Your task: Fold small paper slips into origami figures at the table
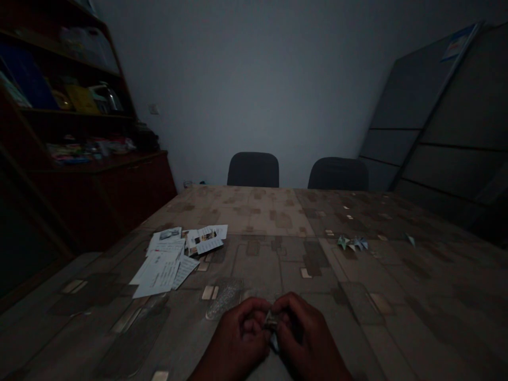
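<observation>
My left hand [240, 330] and my right hand [304, 330] meet low in the middle of the view, just above the table [278, 211]. Both are closed, pinching a small folded piece of paper [271, 320] between their fingertips. The room is dim, so the paper's shape is hard to read. A loose pile of printed paper sheets [174, 259] lies on the table to the left of my hands. Small folded paper figures [352, 243] sit further back on the right.
Two dark chairs [253, 169] stand at the table's far edge. A wooden shelf unit [79, 132] with assorted items fills the left wall. Large grey panels [436, 132] lean against the right wall. Another small folded piece [410, 239] lies at the right.
</observation>
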Motion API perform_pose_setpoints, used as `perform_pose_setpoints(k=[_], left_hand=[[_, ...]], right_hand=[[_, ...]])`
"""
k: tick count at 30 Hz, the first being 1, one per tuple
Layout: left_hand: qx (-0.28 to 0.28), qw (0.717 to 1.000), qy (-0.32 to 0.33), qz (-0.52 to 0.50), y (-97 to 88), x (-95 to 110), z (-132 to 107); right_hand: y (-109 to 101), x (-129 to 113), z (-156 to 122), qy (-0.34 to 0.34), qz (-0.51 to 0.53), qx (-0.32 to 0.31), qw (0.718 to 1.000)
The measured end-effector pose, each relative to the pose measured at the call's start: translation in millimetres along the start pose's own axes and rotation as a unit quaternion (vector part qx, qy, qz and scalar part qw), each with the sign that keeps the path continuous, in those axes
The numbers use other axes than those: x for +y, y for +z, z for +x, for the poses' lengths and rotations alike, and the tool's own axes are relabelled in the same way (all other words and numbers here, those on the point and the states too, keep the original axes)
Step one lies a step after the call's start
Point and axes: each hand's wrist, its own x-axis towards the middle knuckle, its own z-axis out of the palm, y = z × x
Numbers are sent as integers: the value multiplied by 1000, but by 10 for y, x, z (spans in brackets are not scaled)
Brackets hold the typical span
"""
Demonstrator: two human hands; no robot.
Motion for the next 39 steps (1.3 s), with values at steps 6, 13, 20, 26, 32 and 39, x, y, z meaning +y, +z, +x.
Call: perform_pose_setpoints(k=[6,13,20,26,32,39], left_hand=[[-27,995,-11,-90,-53,-87,52],[-91,986,-8,-141,-154,-134,100],[-139,973,-4,-184,-215,-109,98],[-131,982,6,-138,-171,-128,75],[-120,981,-1,-152,-136,-154,60],[-137,979,-5,-153,-141,-129,68]], right_hand=[[-51,-46,23,8,25,-32,999],[-74,-73,28,48,64,-28,996],[-77,-91,37,50,81,-22,995],[2,-14,9,29,7,19,999],[55,35,-21,33,-27,44,998],[61,43,-39,14,-31,39,999]])
